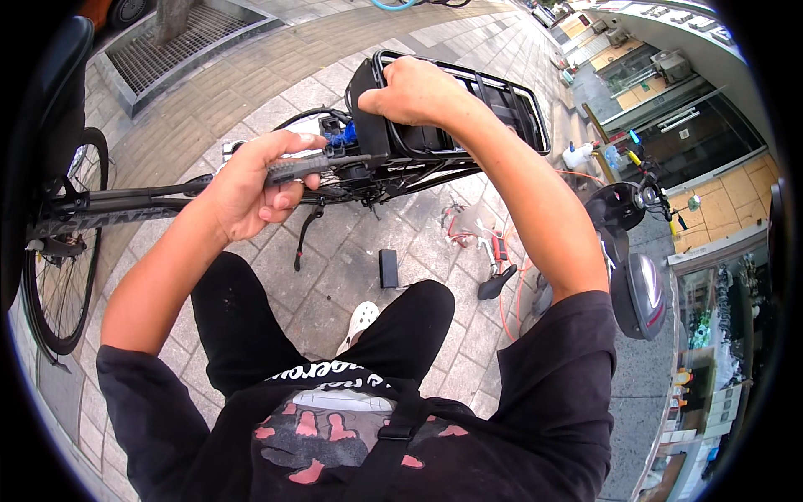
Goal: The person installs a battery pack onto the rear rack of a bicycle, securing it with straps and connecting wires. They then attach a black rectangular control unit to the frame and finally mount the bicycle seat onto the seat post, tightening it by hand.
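A bicycle lies in front of me, its dark frame (125, 201) running in from the left. At its rear are a black rack (535, 113) and a black box-like case (381, 138). My left hand (255, 180) is closed around a grey screwdriver-like tool (297, 170). The tool's thin dark shaft points right, toward the case. Blue wiring (341, 134) shows just above the shaft, beside the case. My right hand (414, 94) grips the upper edge of the case with curled fingers. Part of that grip is hidden behind the hand.
On the paving between my knees and the bicycle lies a small black box (388, 268). A saddle (498, 283) with its post and orange cable (504, 314) are to the right. A scooter (640, 293) stands farther right, by shopfronts. A bicycle wheel (63, 251) is at left.
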{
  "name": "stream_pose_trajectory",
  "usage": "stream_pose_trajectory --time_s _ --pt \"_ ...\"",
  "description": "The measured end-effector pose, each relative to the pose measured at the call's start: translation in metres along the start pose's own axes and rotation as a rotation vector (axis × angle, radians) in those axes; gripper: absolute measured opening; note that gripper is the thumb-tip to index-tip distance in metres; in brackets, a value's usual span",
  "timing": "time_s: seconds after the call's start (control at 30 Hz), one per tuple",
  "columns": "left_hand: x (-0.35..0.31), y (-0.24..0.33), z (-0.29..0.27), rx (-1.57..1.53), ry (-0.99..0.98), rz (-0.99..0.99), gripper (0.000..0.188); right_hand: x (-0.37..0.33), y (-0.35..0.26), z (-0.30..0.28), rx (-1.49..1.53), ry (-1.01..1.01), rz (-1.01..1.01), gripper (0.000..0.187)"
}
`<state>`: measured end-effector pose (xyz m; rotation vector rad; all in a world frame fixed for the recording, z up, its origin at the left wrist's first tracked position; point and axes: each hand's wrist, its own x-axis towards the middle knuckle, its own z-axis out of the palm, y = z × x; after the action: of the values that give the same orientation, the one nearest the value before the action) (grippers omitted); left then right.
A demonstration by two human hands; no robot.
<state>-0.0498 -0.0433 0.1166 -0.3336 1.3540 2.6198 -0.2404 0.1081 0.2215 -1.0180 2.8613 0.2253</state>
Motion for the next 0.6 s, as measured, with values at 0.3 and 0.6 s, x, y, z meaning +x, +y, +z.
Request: stream_pose_trajectory --time_s 0.3,0.6 --pt "0.015 -0.002 -0.011 1.195 -0.092 0.551 0.045 -0.001 -0.001 0.004 0.001 0.001 0.005 0.057" --pt "0.007 -0.016 -0.008 1.510 0.080 0.970 0.026 -0.003 -0.002 0.001 0.045 0.009 0.013 0.055"
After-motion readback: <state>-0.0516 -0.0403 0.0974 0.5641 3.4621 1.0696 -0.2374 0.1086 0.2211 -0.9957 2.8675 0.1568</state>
